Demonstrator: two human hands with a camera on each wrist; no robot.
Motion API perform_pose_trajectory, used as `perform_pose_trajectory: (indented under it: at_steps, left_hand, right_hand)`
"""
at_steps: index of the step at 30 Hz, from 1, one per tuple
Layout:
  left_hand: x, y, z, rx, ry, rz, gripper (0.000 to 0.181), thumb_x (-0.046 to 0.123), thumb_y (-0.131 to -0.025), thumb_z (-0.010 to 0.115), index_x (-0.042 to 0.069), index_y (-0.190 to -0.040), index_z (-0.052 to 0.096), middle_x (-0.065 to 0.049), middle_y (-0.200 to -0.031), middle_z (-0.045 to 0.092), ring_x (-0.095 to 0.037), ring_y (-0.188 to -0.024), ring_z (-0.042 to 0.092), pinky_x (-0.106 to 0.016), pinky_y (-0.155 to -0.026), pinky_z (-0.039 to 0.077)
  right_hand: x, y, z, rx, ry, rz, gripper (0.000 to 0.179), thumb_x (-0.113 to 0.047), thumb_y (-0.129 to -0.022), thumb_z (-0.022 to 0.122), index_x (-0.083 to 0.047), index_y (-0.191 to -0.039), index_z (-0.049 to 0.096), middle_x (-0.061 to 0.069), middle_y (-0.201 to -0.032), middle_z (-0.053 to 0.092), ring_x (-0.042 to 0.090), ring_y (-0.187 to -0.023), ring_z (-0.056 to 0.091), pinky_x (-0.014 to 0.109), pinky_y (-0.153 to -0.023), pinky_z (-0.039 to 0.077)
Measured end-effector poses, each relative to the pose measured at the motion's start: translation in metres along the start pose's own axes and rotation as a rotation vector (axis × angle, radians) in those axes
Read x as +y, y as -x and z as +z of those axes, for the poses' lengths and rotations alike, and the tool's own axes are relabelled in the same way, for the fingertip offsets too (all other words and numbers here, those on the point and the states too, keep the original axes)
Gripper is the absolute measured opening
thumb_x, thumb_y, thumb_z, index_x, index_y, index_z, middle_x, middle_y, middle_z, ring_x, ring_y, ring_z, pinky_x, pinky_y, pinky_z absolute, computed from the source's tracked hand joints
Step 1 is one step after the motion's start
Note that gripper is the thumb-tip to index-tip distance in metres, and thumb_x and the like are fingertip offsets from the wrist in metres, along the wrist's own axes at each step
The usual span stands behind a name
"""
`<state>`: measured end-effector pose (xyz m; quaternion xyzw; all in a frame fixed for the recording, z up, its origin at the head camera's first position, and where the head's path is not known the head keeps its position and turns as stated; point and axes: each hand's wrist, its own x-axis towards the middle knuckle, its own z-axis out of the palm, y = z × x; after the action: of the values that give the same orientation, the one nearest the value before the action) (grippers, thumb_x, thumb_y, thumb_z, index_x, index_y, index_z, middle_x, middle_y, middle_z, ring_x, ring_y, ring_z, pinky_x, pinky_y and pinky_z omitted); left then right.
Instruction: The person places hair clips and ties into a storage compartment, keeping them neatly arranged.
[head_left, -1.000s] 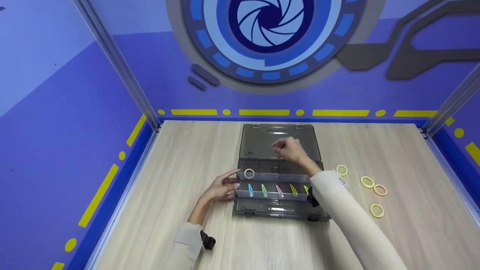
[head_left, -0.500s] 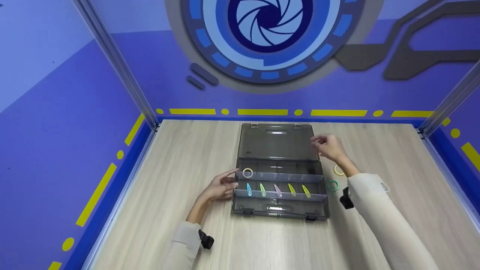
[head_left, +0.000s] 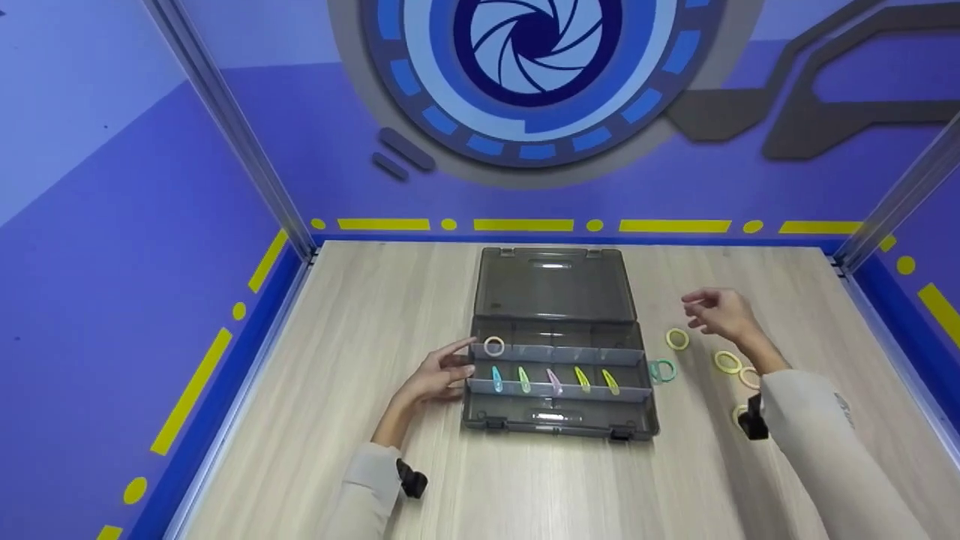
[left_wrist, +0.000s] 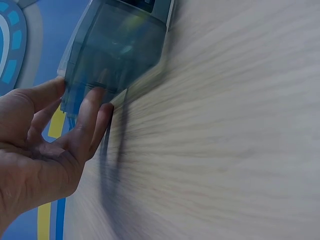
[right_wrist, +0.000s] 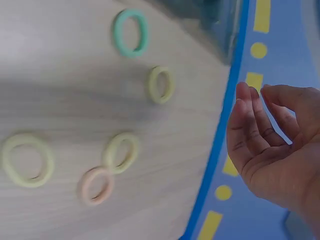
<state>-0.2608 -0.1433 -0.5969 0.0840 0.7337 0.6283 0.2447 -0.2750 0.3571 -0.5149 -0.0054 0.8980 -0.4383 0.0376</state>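
A smoky see-through storage box [head_left: 562, 420] stands with its lid [head_left: 553, 285] folded back. My left hand [head_left: 433, 379] touches the box's left side, its fingers spread, as the left wrist view also shows. In the middle row lies a line of snap hair clips: a blue clip [head_left: 496, 379], a light green clip [head_left: 523, 379], a pink clip [head_left: 553, 381] and two yellow ones. A pale ring [head_left: 486, 351], like a hair tie, is at the back row's left end. Holding nothing, my right hand [head_left: 721, 315] hovers right of the box, fingers loosely bent.
Right of the box lie a green ring [head_left: 673, 371], partly seen through its wall, a yellow ring [head_left: 669, 343], and another yellow ring [head_left: 720, 357] touching a peach ring [right_wrist: 86, 190]. One more yellow ring [right_wrist: 7, 162] is partly behind my right wrist. Patterned panels enclose the table.
My right hand has moved right, from over the lid to above the rings on the table. My left hand stays at the box's side, and the box has not visibly moved.
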Motion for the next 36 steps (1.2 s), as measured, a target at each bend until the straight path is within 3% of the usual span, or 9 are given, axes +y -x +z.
perform_pose_trajectory:
  at_steps: [4,8,11,21,36]
  left_hand:
    - [0.001,0.000,-0.001,-0.013,0.038,0.004,0.063,0.007,-0.101,0.063,0.007,-0.158,0.037,-0.033,-0.137,0.051,-0.013,-0.081,0.055,-0.021,-0.061,0.050]
    - [0.002,0.000,-0.001,-0.011,0.032,-0.003,0.063,0.008,-0.100,0.064,0.008,-0.157,0.038,-0.032,-0.137,0.051,-0.013,-0.085,0.056,-0.022,-0.063,0.051]
    - [0.002,0.000,-0.001,-0.006,0.019,-0.009,0.063,0.009,-0.100,0.065,0.010,-0.157,0.039,-0.031,-0.138,0.052,-0.012,-0.091,0.058,-0.024,-0.066,0.054]
    - [-0.001,0.001,0.000,-0.008,0.015,-0.024,0.061,0.008,-0.101,0.062,0.011,-0.158,0.039,-0.031,-0.139,0.052,-0.010,-0.078,0.054,-0.021,-0.063,0.050]
    - [0.000,0.001,0.001,0.019,-0.007,-0.038,0.061,0.015,-0.101,0.065,0.015,-0.157,0.041,-0.028,-0.144,0.051,-0.015,-0.095,0.059,-0.029,-0.077,0.058]
  right_hand:
    - [0.021,0.012,0.000,-0.056,-0.033,0.055,0.033,-0.007,-0.103,0.055,0.018,-0.124,0.059,0.025,-0.103,0.073,0.007,-0.076,0.071,0.023,-0.065,0.059]
    - [0.037,0.024,0.004,-0.086,-0.039,0.086,0.032,-0.007,-0.102,0.057,0.018,-0.123,0.060,0.017,-0.100,0.075,0.008,-0.076,0.072,0.025,-0.065,0.059]
    - [0.046,0.031,0.010,-0.101,-0.042,0.103,0.032,-0.006,-0.102,0.058,0.019,-0.121,0.061,0.016,-0.098,0.075,0.008,-0.076,0.071,0.026,-0.065,0.059]
    - [0.061,0.040,0.039,-0.135,-0.087,0.152,0.033,-0.004,-0.099,0.061,0.019,-0.122,0.061,0.021,-0.100,0.075,0.011,-0.077,0.069,0.026,-0.062,0.057]
    - [0.058,0.029,0.062,-0.080,0.028,0.054,0.028,-0.008,-0.097,0.068,0.012,-0.116,0.068,0.023,-0.096,0.075,0.011,-0.070,0.065,0.022,-0.057,0.052]
